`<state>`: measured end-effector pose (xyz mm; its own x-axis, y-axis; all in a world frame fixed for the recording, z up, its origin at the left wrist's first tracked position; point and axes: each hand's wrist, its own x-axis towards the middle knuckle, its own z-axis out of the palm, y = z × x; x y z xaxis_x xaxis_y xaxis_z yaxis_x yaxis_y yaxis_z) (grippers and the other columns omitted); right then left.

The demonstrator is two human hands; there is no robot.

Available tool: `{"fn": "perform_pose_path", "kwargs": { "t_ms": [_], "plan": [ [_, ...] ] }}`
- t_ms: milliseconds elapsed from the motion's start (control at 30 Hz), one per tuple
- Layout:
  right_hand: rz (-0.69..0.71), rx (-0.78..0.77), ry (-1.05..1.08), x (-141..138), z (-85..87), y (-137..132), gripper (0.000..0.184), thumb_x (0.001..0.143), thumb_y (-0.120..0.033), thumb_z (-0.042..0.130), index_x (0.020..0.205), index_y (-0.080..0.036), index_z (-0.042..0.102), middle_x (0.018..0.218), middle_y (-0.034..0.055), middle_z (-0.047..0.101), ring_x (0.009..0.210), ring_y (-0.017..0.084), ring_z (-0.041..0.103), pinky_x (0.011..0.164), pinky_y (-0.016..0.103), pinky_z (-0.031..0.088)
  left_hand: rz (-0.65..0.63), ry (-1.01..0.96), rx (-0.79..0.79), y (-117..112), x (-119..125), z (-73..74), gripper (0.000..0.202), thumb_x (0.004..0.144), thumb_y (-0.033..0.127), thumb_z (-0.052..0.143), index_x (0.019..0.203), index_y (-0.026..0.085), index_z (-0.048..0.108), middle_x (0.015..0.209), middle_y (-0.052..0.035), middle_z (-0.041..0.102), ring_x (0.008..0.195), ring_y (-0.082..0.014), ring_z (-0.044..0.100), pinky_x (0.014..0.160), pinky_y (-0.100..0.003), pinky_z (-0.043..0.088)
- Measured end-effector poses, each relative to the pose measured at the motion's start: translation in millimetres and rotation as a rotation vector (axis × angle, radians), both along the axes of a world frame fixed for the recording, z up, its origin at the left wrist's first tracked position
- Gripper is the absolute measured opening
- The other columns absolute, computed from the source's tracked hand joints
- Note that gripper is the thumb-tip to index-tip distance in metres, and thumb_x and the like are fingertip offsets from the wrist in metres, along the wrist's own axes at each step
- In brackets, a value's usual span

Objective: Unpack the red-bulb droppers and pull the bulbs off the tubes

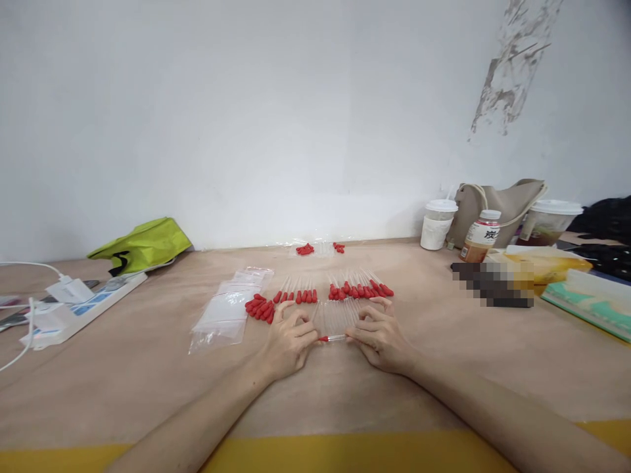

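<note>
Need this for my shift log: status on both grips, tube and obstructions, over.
Left grip at the tube's red end. Right grip at the clear end. Tube crosswise between both. More clear tubes close beyond.

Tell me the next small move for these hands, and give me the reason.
Probably a gentle push of the red bulb further onto the clear tube, if it is not fully seated, which I cannot tell. The left hand is at the bulb, the right hand grips the tube's other end, and capped tubes lie beyond.
</note>
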<state>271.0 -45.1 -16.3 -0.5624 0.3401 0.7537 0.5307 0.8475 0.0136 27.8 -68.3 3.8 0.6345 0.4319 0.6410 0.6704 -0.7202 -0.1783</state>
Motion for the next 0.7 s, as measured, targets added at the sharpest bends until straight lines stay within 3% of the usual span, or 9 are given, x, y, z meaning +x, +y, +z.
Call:
{"fn": "perform_pose_path", "kwargs": {
  "t_ms": [167, 300, 400, 567, 700],
  "plan": [
    [-0.121, -0.088, 0.120, 12.5, 0.8, 10.1, 0.015, 0.081, -0.026, 0.050, 0.082, -0.025, 0.066, 0.061, -0.0018, 0.062, 0.068, 0.013, 0.048, 0.084, 0.036, 0.025, 0.100, -0.315, 0.004, 4.4, -35.9, 12.8, 0.015, 0.080, 0.017, 0.050, 0.089, 0.022, 0.061, 0.085, -0.0015, 0.062, 0.080, -0.0148, 0.054, 0.079, -0.032, 0.041],
    [-0.238, -0.148, 0.189, 8.5, 1.3, 15.8, 0.020, 0.083, -0.025, 0.047, 0.092, -0.025, 0.065, 0.066, -0.0008, 0.065, 0.066, 0.012, 0.050, 0.080, 0.032, 0.027, 0.347, -0.572, -0.039, 19.3, -56.6, 24.2, 0.025, 0.082, 0.024, 0.045, 0.097, 0.019, 0.063, 0.093, -0.0064, 0.055, 0.086, -0.0169, 0.053, 0.075, -0.029, 0.045],
    [-0.328, -0.167, 0.236, 3.3, 1.5, 18.1, 0.020, 0.083, -0.025, 0.046, 0.090, -0.025, 0.065, 0.072, 0.0001, 0.066, 0.067, 0.012, 0.052, 0.080, 0.031, 0.027, 0.517, -0.673, -0.136, 32.2, -74.5, 27.4, 0.031, 0.079, 0.029, 0.044, 0.101, 0.017, 0.063, 0.087, -0.0068, 0.055, 0.083, -0.0183, 0.053, 0.072, -0.030, 0.045],
    [-0.379, -0.077, 0.221, -4.9, -3.2, 24.1, 0.020, 0.082, -0.024, 0.047, 0.080, -0.024, 0.067, 0.071, 0.0010, 0.067, 0.069, 0.014, 0.053, 0.081, 0.032, 0.025, 0.554, -0.915, -0.414, 45.5, -103.4, 25.9, 0.043, 0.072, 0.043, 0.051, 0.105, 0.017, 0.057, 0.077, -0.0023, 0.058, 0.064, -0.0137, 0.054, 0.058, -0.025, 0.044],
    [-0.398, -0.054, 0.141, -6.8, -6.9, 28.2, 0.020, 0.082, -0.023, 0.047, 0.080, -0.025, 0.068, 0.065, 0.0003, 0.065, 0.069, 0.014, 0.050, 0.079, 0.033, 0.024, 0.571, -0.923, -0.425, 52.4, -109.9, 20.8, 0.044, 0.065, 0.048, 0.056, 0.097, 0.016, 0.056, 0.080, -0.0028, 0.060, 0.067, -0.0140, 0.054, 0.059, -0.024, 0.042]
  ]
}}
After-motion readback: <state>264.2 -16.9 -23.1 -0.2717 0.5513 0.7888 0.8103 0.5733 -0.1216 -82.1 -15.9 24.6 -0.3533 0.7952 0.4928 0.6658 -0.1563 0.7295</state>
